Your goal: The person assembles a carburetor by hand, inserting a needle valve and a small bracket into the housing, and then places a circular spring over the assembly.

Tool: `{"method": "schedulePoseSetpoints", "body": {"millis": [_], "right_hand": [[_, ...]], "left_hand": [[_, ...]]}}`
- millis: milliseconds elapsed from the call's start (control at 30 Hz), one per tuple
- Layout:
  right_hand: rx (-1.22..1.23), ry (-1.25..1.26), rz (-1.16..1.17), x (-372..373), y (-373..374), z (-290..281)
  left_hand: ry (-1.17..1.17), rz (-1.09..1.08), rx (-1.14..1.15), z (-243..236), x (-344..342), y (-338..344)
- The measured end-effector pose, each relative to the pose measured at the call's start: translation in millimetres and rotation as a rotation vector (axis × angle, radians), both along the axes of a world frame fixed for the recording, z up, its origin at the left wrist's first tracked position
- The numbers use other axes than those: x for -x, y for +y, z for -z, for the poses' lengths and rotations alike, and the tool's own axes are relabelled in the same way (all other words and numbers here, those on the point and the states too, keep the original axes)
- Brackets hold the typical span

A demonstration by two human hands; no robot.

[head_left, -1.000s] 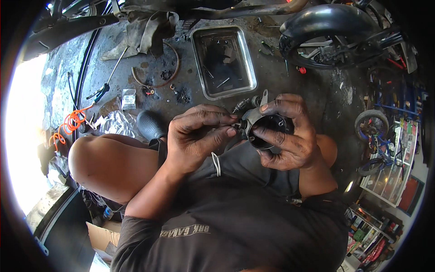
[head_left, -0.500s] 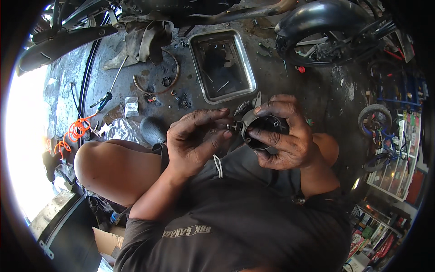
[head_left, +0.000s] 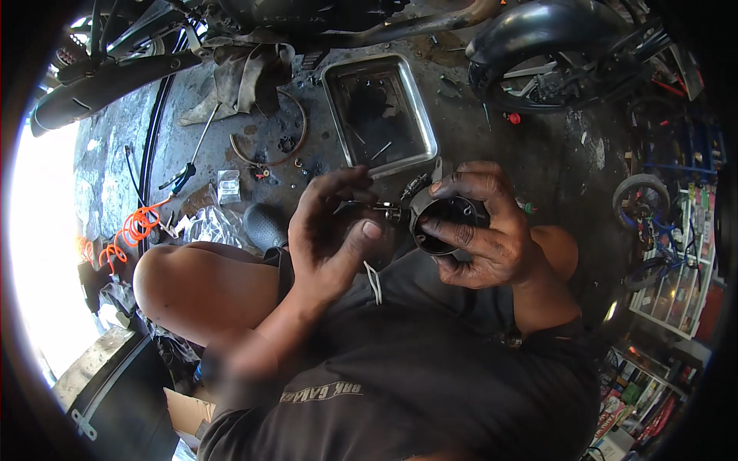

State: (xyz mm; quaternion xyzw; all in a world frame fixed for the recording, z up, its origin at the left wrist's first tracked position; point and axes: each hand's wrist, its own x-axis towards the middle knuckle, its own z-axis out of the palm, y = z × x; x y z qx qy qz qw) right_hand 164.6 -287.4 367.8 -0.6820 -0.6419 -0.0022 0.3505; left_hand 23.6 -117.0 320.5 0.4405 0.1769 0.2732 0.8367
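Observation:
In my right hand (head_left: 492, 230) is a round, hollow, dark metal housing (head_left: 424, 201), gripped with the thumb below and fingers across the opening and over the top. The kind of part cannot be told. A short metal stub (head_left: 393, 213) sticks out of its left side, toward my left hand (head_left: 323, 230). That hand is greasy, slightly blurred, and held beside the stub with thumb and fingers apart, gripping nothing visible. The housing is up over my lap, and its inside is partly hidden by my right fingers.
On the floor ahead lies a metal tray (head_left: 430, 132) with dark residue and small rods in it. A curved metal strip (head_left: 234, 146), a blow gun (head_left: 184, 178) and an orange coiled hose (head_left: 137, 227) lie left. A motorcycle wheel (head_left: 480, 77) stands far right.
My left thumb and fingers have come off the stub and spread apart, shifting a little to the left. The right hand keeps its hold on the housing.

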Motion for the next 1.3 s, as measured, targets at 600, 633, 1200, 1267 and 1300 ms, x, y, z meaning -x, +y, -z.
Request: {"method": "schedulePoseSetpoints", "body": {"millis": [600,633,1200,1267,1300], "right_hand": [[0.012,0.104,-0.008,6,3,-1],[0.004,0.123,-0.01,6,4,-1],[0.091,-0.046,-0.02,6,2,-9],[0.044,-0.002,-0.004,5,-8,2],[0.016,0.009,-0.042,4,-7,4]], "left_hand": [[0.077,0.196,-0.649,11,7,19],[0.077,0.195,-0.65,12,7,17],[-0.04,0.217,-0.615,1,10,27],[-0.088,0.116,-0.619,-2,5,21],[-0.032,0.176,-0.397,-2,6,14]]}}
